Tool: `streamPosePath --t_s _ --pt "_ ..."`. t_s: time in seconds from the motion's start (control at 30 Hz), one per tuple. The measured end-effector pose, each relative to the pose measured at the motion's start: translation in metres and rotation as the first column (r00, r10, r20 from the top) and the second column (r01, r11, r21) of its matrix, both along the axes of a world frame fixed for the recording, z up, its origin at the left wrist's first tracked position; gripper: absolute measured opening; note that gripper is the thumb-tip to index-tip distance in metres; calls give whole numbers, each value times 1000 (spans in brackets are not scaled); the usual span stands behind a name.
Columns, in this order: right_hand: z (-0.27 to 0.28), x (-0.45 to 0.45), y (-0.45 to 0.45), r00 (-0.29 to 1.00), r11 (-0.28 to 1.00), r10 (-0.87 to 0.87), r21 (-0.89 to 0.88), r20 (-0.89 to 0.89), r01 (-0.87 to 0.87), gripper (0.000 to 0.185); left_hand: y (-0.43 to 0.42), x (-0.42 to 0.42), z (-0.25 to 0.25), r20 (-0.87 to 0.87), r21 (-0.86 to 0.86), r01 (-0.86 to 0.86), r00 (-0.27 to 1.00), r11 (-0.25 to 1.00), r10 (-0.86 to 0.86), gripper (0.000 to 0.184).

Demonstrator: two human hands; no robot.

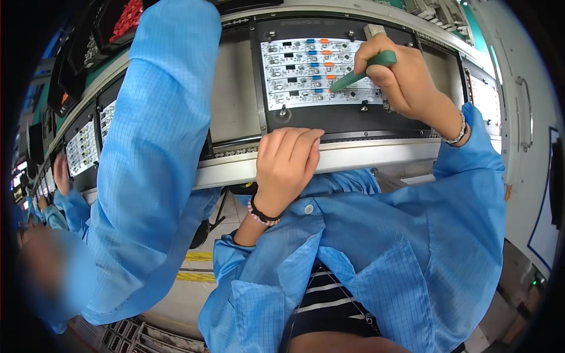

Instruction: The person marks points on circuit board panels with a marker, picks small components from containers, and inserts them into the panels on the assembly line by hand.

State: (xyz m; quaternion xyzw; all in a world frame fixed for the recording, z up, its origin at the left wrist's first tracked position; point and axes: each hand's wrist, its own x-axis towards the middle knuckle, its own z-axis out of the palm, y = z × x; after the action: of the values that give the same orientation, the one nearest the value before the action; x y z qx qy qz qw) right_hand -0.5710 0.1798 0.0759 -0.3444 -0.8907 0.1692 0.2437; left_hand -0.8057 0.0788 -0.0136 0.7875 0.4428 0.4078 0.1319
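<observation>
My right hand grips a green stick-shaped tool, wide at the top and narrow at its lower end. Its tip meets the lowest white circuit board, at an orange part beside a blue one. Several such boards lie in a stacked panel on a black carrier plate. My left hand lies over the front edge of that plate, fingers together and extended, the thumb side to the right. I see nothing held in it.
A metal conveyor rail runs along the front of the carrier. A co-worker's blue sleeve reaches across the line at left. More boards sit farther left, and a pale cabinet stands at right.
</observation>
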Motion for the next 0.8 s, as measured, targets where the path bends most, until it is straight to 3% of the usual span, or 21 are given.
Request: streamPosePath --t_s 0.23,0.27,0.37,0.5,0.63,0.8 --pt "5 -19 10 1000 999 -3 -36 5 3 29 0 -5 2 38 29 39 998 999 -40 21" --pt "6 -15 10 995 987 -89 -134 34 93 24 0 -6 2 39 33 40 998 999 -42 21" --pt "5 -17 13 990 979 -120 -156 69 130 22 0 -8 1 51 43 41 998 998 -43 21" --pt "3 -6 14 989 984 -149 -100 -24 146 27 0 -10 0 76 46 44 996 998 -47 21" --pt "3 4 11 981 964 -192 -181 25 193 30 0 -10 -2 84 45 45 995 998 -48 21" --pt "3 1 19 966 962 -252 -92 58 257 28 0 -12 -2 83 55 44 995 998 -48 22"
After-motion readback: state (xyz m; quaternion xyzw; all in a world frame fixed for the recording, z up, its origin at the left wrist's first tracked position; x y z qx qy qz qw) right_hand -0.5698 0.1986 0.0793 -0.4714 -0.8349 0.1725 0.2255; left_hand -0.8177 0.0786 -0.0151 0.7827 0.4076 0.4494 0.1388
